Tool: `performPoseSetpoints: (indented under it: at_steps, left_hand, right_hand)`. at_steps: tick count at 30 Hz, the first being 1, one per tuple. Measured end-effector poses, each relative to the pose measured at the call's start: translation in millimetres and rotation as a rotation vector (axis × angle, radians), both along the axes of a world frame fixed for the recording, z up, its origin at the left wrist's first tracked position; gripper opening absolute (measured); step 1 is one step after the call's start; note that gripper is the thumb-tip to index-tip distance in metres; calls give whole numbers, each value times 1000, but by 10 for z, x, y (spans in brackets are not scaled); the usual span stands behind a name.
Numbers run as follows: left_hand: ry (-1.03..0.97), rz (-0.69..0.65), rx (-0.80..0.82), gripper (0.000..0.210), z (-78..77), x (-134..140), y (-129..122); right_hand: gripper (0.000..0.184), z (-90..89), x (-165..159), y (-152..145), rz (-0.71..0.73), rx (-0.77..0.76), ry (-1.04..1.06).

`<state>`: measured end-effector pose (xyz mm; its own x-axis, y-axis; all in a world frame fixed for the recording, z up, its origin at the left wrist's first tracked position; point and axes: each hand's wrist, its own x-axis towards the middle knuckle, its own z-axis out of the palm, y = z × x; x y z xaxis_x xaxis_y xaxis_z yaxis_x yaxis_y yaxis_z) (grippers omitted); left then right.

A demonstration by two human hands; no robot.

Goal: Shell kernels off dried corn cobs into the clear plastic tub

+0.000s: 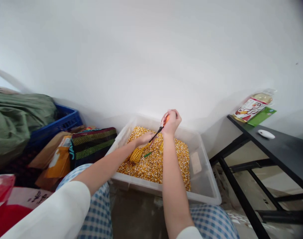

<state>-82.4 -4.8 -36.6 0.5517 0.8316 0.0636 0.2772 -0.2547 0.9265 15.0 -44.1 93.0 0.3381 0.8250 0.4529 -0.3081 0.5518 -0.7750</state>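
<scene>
My left hand [145,138] is closed round a yellow corn cob [135,155], whose lower end shows below my wrist. My right hand [172,120] grips an orange-handled tool [159,130] with a dark, narrow shaft. The shaft points down to the left, and its tip is close to my left fingers; whether it touches the cob I cannot tell. Loose corn kernels [151,171] fill much of a translucent plastic bin [206,176] under both hands. A small green object [147,154] lies on the kernels, and another cob [161,147] shows beside my right wrist.
A black table [285,149] on the right holds a bottle [256,106], a green packet [262,116] and a white oval object [266,134]. On the left are a blue crate [66,119], a striped mesh bag [94,146] and red-and-white packaging [22,202]. A white wall [151,59] rises behind the bin.
</scene>
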Motion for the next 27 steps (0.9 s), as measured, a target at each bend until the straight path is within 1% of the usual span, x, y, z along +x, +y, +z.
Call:
performPoseSetpoints:
  at_steps: [4, 7, 9, 11, 12, 13, 15, 17, 18, 20, 22, 27]
  left_hand:
    - [-2, -14, -19, 49, 24, 22, -81]
    - [-7, -25, -61, 41, -19, 58, -79]
    - [-48, 32, -67, 34, -74, 80, -44]
    - [-106, 155, -29, 26, -120, 80, -1]
    - [-112, 194, -18, 23, -132, 70, 19]
    - [-109, 203, -10, 24, -135, 53, 36]
    - [-81, 127, -34, 32, -121, 8, 63]
    - [-94, 56, -42, 40, -91, -36, 81]
    - [-113, 45, -26, 42, -76, -53, 87]
    - [-152, 65, 37, 40, -46, -75, 90]
    - [-168, 76, 64, 39, -18, -82, 79]
    - [-174, -4, -38, 40, 14, -76, 40]
  right_hand:
    - [22, -46, 141, 48, 46, 14, 61]
    - [21, -154, 146, 54, 114, -9, 69]
    - [21, -260, 89, 46, 154, -58, 30]
    - [21, -343, 34, 39, 190, -98, -36]
    - [21, -362, 25, 37, 213, -99, -46]
    - [21, -363, 34, 34, 223, -94, -30]
    - [21, -313, 98, 23, 236, -71, 10]
    - [21, -224, 191, -4, 228, -29, 42]
    - [21, -178, 233, -24, 219, 1, 59]
    - [22, -99, 287, -70, 184, 68, 102]
    - [24, -45, 299, -117, 137, 113, 136]
    - [26, 9, 268, -195, 48, 133, 157]
